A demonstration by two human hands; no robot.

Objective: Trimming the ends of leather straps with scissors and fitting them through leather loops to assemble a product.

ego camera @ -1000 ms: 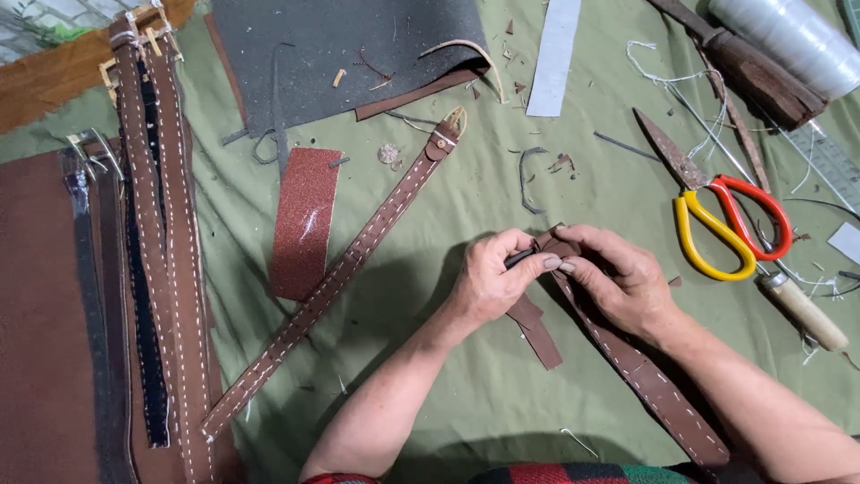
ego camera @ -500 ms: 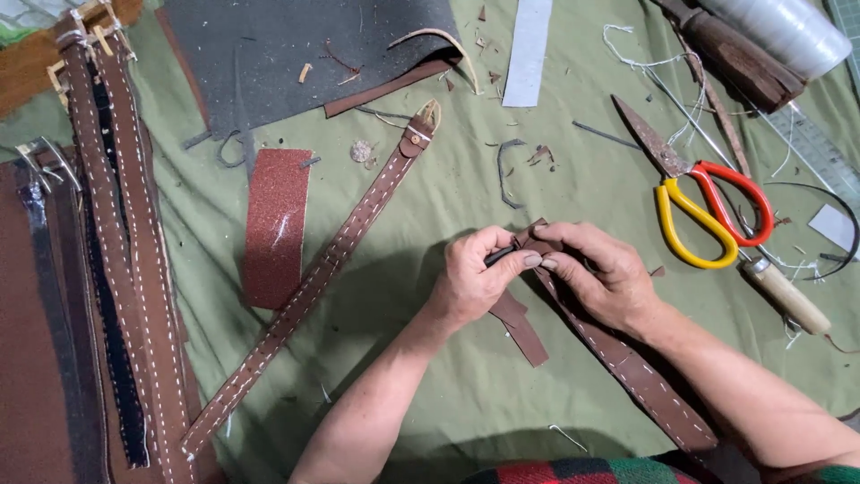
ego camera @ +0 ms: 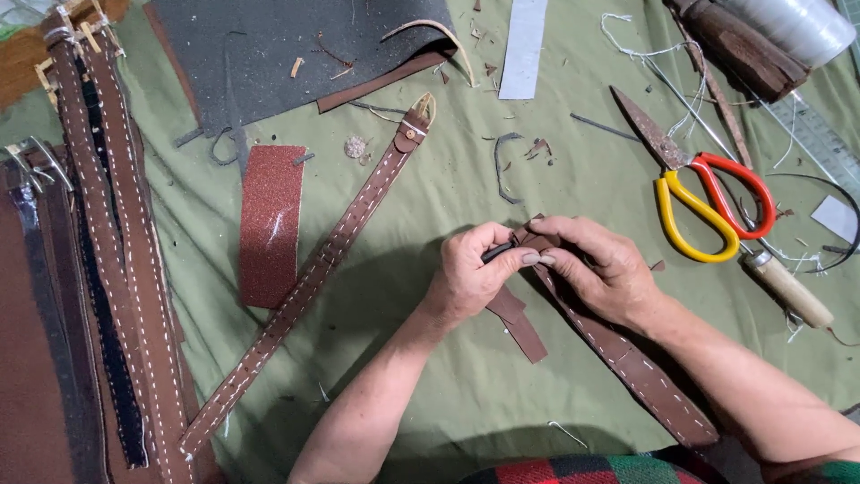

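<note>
My left hand (ego camera: 475, 276) and my right hand (ego camera: 598, 269) meet at the middle of the green cloth (ego camera: 430, 385), both pinching the end of a brown stitched leather strap (ego camera: 640, 372). The strap runs from my fingers down to the right under my right forearm. A short brown leather tab (ego camera: 520, 327) hangs from the pinched end below my left hand. A dark piece shows between my left fingers; what it is cannot be made out.
A long stitched brown strap (ego camera: 305, 287) lies diagonally to the left, beside a red-brown sandpaper strip (ego camera: 270, 224). Several finished straps (ego camera: 107, 269) lie at the far left. Scissors with yellow and red handles (ego camera: 703, 202) and a wooden-handled awl (ego camera: 793, 291) lie right. Dark leather sheet (ego camera: 287, 54) at top.
Both hands stay on the strap end with only small finger shifts. The camera view has drifted slightly.
</note>
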